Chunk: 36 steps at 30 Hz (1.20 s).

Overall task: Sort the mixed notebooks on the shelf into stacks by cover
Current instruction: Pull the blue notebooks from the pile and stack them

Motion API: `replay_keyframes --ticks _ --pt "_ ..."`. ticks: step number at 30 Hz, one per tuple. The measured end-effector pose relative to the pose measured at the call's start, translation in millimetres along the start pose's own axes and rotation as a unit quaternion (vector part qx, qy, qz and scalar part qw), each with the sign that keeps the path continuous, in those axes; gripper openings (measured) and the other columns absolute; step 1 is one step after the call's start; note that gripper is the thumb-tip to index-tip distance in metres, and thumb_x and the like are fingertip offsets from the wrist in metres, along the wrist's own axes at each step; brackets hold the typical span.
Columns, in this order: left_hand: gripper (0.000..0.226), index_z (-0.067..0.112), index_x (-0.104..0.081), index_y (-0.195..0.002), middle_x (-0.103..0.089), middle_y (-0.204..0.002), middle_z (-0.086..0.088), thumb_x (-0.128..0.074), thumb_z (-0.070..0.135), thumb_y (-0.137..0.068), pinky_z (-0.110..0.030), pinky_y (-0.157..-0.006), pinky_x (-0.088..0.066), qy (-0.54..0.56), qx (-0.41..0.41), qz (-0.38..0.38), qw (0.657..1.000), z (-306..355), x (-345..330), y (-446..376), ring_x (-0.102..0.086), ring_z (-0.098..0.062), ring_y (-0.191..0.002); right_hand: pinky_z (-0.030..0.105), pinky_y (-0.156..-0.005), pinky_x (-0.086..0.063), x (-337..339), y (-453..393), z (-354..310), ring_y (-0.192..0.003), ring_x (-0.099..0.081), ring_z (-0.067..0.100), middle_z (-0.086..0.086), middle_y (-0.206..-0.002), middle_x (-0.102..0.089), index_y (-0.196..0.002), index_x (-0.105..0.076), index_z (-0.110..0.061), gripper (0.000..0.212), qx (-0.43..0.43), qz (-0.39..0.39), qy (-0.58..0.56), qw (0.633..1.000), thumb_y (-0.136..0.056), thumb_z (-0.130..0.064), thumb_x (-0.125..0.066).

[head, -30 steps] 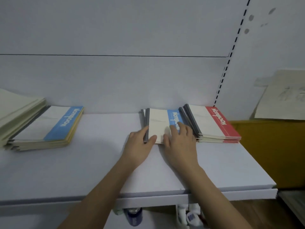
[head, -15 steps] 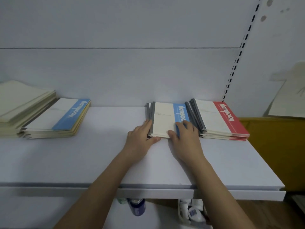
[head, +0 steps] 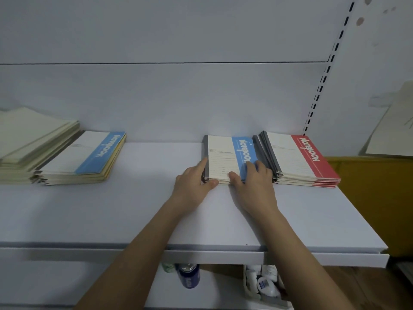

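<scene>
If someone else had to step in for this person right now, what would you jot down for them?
Left hand: fingers along the left edge of the middle blue stack, thumb at its front.
Right hand: fingers resting on top, thumb at the front edge.
Done: red stack beside it; another blue-topped stack and a plain cream stack far left.
Left: probably merge the two blue stacks; lower covers are hidden.

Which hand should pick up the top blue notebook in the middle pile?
Probably the right hand: its fingers lie on the blue notebook and its thumb is at the near edge. The left hand only touches the pile's left side.
</scene>
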<state>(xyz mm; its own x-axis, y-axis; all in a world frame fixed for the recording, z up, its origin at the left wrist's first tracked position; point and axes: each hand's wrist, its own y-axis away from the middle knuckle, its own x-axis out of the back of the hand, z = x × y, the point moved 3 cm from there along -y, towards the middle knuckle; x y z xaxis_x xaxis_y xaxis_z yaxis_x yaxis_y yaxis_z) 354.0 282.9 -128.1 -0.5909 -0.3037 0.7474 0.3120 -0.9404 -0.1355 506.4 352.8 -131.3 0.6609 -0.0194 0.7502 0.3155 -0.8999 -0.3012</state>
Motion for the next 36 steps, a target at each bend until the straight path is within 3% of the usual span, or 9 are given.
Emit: replay_keyframes --ticks 5,9,11,15,19,25,29,32,36 --pt "0.062 0.024 -0.039 -0.146 -0.050 -0.142 0.007 -0.065 0.033 -0.090 -0.030 -0.110 -0.032 0.054 -0.002 0.051 0.997 7 9 12 -0.041 -0.016 -0.131 0.038 -0.106 -0.034 9 7 -11 -0.130 -0.035 0.027 0.013 -0.142 -0.043 -0.132 -0.048 -0.007 0.042 0.047 0.108 -0.026 0.993 -0.097 -0.030 -0.052" --pt "0.052 0.017 -0.050 -0.139 -0.053 -0.140 0.000 -0.065 0.030 -0.091 -0.032 -0.112 -0.031 0.009 -0.019 0.101 0.995 -14 43 32 -0.041 -0.018 -0.132 0.022 -0.093 -0.033 16 11 -36 -0.117 -0.046 0.025 0.009 -0.124 -0.055 -0.123 -0.057 -0.008 0.028 0.125 0.144 -0.092 0.977 -0.096 -0.013 -0.052" --pt "0.037 0.019 -0.061 -0.128 -0.061 -0.130 0.002 -0.064 0.026 -0.092 -0.030 -0.107 -0.036 -0.043 -0.024 0.151 0.987 -35 73 44 -0.049 -0.017 -0.125 0.019 -0.085 -0.031 6 14 -59 -0.108 -0.052 0.025 0.008 -0.115 -0.059 -0.119 -0.059 -0.008 0.024 0.144 0.126 -0.117 0.975 -0.096 -0.011 -0.052" --pt "0.022 0.019 -0.067 -0.113 -0.067 -0.117 0.003 -0.059 0.024 -0.093 -0.036 -0.097 -0.041 -0.107 -0.004 0.234 0.966 -75 144 62 -0.055 -0.020 -0.114 0.027 -0.083 -0.043 -40 31 -135 -0.101 -0.055 0.015 -0.001 -0.108 -0.062 -0.120 -0.058 -0.017 0.025 0.226 0.022 -0.119 0.967 -0.097 -0.018 -0.049" --pt "0.044 0.018 -0.070 -0.104 -0.071 -0.106 0.001 -0.040 0.043 -0.082 -0.039 -0.089 -0.046 -0.154 -0.003 0.296 0.943 -116 217 75 -0.061 -0.027 -0.102 0.029 -0.083 -0.043 -85 41 -208 -0.106 -0.051 0.015 -0.004 -0.112 -0.059 -0.121 -0.057 -0.021 0.026 0.290 -0.072 -0.064 0.952 -0.098 -0.025 -0.047" --pt "0.060 0.019 -0.066 -0.116 -0.068 -0.115 -0.001 -0.030 0.052 -0.080 -0.040 -0.092 -0.043 -0.249 0.016 0.239 0.939 -182 306 86 -0.056 -0.029 -0.113 0.035 -0.089 -0.042 -133 32 -303 -0.118 -0.046 0.021 0.000 -0.130 -0.051 -0.132 -0.049 -0.020 0.039 0.287 -0.144 0.004 0.947 -0.099 -0.039 -0.046" --pt "0.044 0.024 -0.059 -0.129 -0.060 -0.131 0.003 -0.046 0.046 -0.094 -0.037 -0.102 -0.035 -0.295 0.011 0.199 0.935 -215 331 85 -0.049 -0.021 -0.125 0.040 -0.106 -0.034 -169 27 -346 -0.135 -0.033 0.023 0.001 -0.148 -0.038 -0.143 -0.038 -0.020 0.063 0.285 -0.185 0.106 0.934 -0.092 -0.055 -0.050" --pt "0.048 0.030 -0.051 -0.136 -0.054 -0.138 0.009 -0.041 0.052 -0.095 -0.037 -0.105 -0.032 -0.318 0.001 0.160 0.935 -235 340 84 -0.046 -0.016 -0.128 0.046 -0.114 -0.023 -191 18 -356 -0.146 -0.016 0.024 0.001 -0.158 -0.021 -0.150 -0.025 -0.023 0.080 0.239 -0.227 0.156 0.931 -0.087 -0.066 -0.048" --pt "0.048 0.033 -0.048 -0.138 -0.049 -0.141 0.011 -0.037 0.053 -0.096 -0.036 -0.105 -0.028 -0.328 -0.018 0.123 0.936 -248 348 84 -0.042 -0.014 -0.129 0.045 -0.102 -0.032 -204 19 -354 -0.129 -0.035 0.023 -0.005 -0.127 -0.042 -0.125 -0.039 -0.026 0.072 0.221 -0.238 0.207 0.923 -0.075 -0.078 -0.040"
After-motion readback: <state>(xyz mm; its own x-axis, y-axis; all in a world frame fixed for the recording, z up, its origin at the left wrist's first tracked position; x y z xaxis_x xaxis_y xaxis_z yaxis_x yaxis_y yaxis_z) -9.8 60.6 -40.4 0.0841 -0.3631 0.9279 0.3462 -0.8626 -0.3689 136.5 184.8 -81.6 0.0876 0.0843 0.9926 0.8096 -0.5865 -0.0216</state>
